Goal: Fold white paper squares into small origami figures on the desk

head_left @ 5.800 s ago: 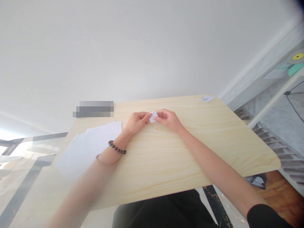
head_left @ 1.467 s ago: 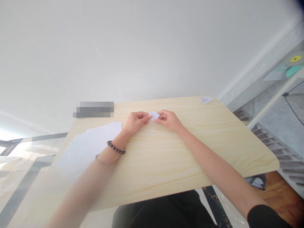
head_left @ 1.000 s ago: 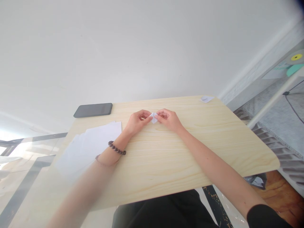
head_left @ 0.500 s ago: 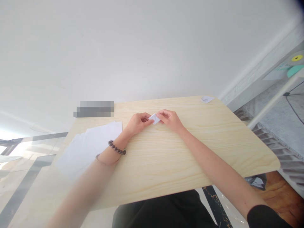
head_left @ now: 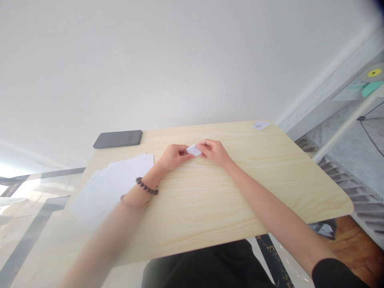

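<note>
A small piece of folded white paper [head_left: 193,150] is held between both hands over the middle of the table. My left hand [head_left: 174,156] pinches its left side and lower edge with thumb and fingers. On the right side, my right hand [head_left: 213,151] grips the paper with thumb and forefinger, covering that end. The face turned to me shows a crease or edge running across it. Beside my left forearm lies a loose stack of white paper sheets [head_left: 120,176], partly under the arm.
The pale wooden table [head_left: 270,172] stands against a white wall. At its back left lies a dark phone [head_left: 118,139]. Another folded white paper [head_left: 261,125] rests at the back right corner. A dark plastic bag [head_left: 325,229] is on the floor at the right.
The folded paper has shifted and turned slightly between my fingers. Both hands keep their hold in nearly the same place. The phone, blurred out before, shows plainly now.
</note>
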Available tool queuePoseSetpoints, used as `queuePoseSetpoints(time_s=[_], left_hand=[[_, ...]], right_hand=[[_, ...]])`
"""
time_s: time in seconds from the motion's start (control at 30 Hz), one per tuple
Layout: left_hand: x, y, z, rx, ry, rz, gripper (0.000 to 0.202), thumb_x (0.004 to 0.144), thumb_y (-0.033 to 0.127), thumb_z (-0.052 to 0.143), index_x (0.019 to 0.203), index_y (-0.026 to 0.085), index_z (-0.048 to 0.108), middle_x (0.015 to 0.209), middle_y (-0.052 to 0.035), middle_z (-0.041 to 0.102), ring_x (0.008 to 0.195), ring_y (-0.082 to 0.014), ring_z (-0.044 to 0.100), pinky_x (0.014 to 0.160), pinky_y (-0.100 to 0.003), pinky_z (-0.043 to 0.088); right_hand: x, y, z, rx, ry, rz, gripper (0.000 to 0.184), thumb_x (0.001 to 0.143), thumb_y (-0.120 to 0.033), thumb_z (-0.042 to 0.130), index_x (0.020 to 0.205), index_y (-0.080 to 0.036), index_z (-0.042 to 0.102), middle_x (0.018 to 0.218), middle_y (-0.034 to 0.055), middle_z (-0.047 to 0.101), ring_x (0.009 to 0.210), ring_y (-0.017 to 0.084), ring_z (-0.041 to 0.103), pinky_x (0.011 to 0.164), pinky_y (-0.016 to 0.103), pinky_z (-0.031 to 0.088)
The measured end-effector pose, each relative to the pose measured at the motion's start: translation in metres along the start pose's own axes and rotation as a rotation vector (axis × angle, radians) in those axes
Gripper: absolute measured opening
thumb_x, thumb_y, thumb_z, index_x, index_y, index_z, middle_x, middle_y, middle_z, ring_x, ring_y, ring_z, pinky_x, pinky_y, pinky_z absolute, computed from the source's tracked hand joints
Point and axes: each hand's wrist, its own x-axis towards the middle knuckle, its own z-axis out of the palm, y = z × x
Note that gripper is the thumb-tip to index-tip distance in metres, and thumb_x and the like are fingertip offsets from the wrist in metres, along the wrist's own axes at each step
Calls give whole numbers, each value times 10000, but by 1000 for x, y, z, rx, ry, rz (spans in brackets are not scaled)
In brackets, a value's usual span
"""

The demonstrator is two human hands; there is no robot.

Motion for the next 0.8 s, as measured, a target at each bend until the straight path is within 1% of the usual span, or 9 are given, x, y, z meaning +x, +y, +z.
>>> queuePoseSetpoints(time_s=[0.07, 0.13, 0.23, 0.3, 0.4, 0.47, 0.63, 0.8], left_hand=[[0, 2, 1, -5, 10, -17, 315, 693, 451, 574, 762, 154, 652, 624, 0, 598, 545, -108, 484, 489, -222, 334], [-1, 4, 2, -14, 33, -23, 339, 701, 468, 570, 793, 151, 646, 673, -14, 619, 569, -110, 501, 504, -219, 354], [0, 7, 3, -66, 84, 25, 357, 755, 471, 517, 876, 154, 630, 826, -42, 645, 660, -118, 540, 588, -223, 408], [1, 6, 3, -94, 112, 52, 352, 778, 460, 494, 878, 148, 622, 881, -56, 644, 707, -124, 552, 636, -232, 428], [2, 4, 4, -102, 125, 60, 329, 778, 443, 506, 853, 144, 621, 876, -58, 644, 726, -127, 556, 659, -236, 434], [1, 3, 5, -105, 124, 59, 318, 774, 439, 517, 846, 147, 622, 860, -52, 645, 715, -124, 555, 650, -234, 433], [0, 3, 5, -100, 132, 54, 324, 764, 446, 529, 824, 144, 629, 840, -53, 649, 685, -124, 559, 625, -234, 437], [1, 4, 5, -117, 170, 70, 294, 756, 421, 548, 806, 145, 637, 849, -58, 655, 761, -148, 579, 663, -245, 458]], right_hand=[[0, 1, 0, 9, 10, -2, 286, 762, -449, 511, 781, -175, 591, 689, 16, 602, 547, 110, 532, 544, 247, 436], [0, 2, 1, 11, 38, -12, 290, 758, -453, 516, 793, -173, 586, 697, 15, 597, 540, 103, 524, 528, 239, 432], [0, 3, 4, -34, 70, -57, 284, 753, -440, 530, 830, -174, 589, 714, 16, 600, 567, 104, 528, 523, 229, 431], [0, 4, 5, -99, 76, -120, 251, 754, -410, 539, 827, -176, 596, 725, 16, 603, 593, 104, 530, 535, 224, 430], [0, 3, 6, -191, 95, -213, 192, 761, -357, 541, 779, -177, 605, 743, 17, 598, 603, 97, 522, 548, 220, 425], [0, 2, 5, -218, 108, -240, 177, 768, -339, 533, 767, -178, 607, 754, 20, 595, 609, 97, 522, 551, 219, 427], [-1, -1, 5, -251, 106, -232, 183, 769, -345, 521, 754, -180, 599, 752, 19, 605, 593, 94, 515, 526, 211, 422], [-2, -3, 7, -229, 103, -197, 200, 768, -360, 523, 746, -170, 582, 732, 14, 605, 566, 90, 523, 518, 208, 419]])
